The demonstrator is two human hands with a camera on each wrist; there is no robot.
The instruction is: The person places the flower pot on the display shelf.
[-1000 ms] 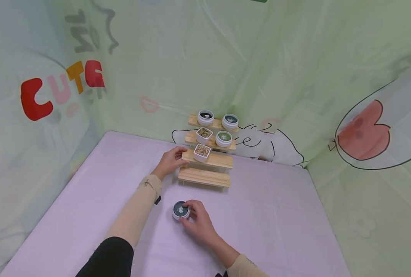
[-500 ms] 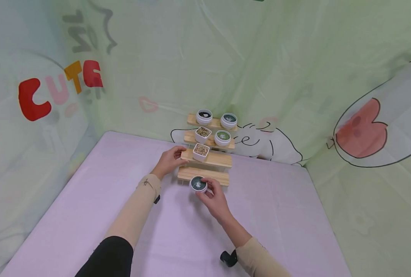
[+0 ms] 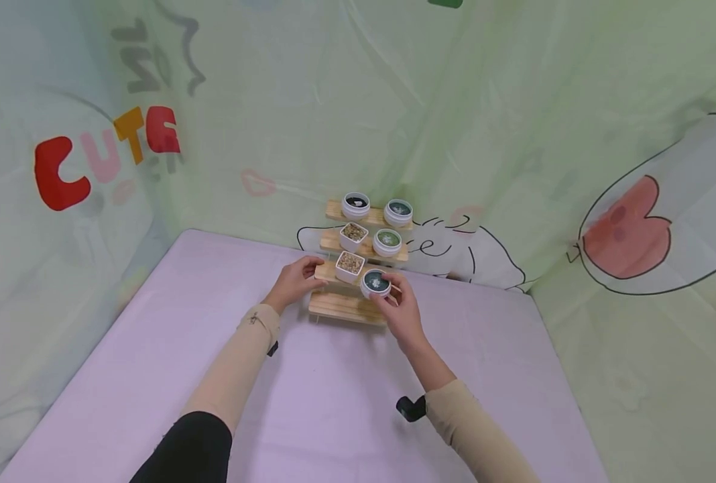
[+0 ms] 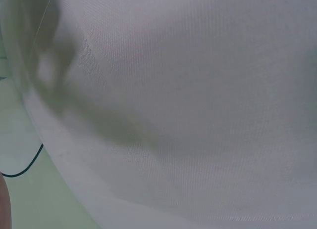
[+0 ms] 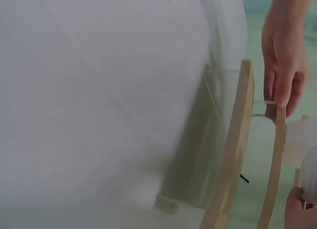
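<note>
A tiered wooden stand [image 3: 342, 308] stands at the back of the table. My left hand [image 3: 294, 285] grips the left end of its second board from the bottom; the right wrist view shows those fingers pinching the board [image 5: 274, 169]. Thumb and fingers of my right hand [image 3: 403, 312] hold a round white pot [image 3: 375, 284] with a dark teal top and a pale decoration. That pot is at the right part of the same board, beside a square white pot [image 3: 350, 266] of tan grains. Whether it touches the board cannot be told. The left wrist view shows mostly cloth.
On the third board are a square pot of grains [image 3: 354, 236] and a round green-topped pot [image 3: 387, 242]. The top board bears a dark-filled pot [image 3: 355, 205] and a teal-topped pot [image 3: 398, 212]. A printed curtain [image 3: 273, 134] hangs close behind the stand.
My right hand has carried the round teal-topped pot from the table in front of the stand up and rightward to the second board. My left hand has kept its grip on the board's end.
</note>
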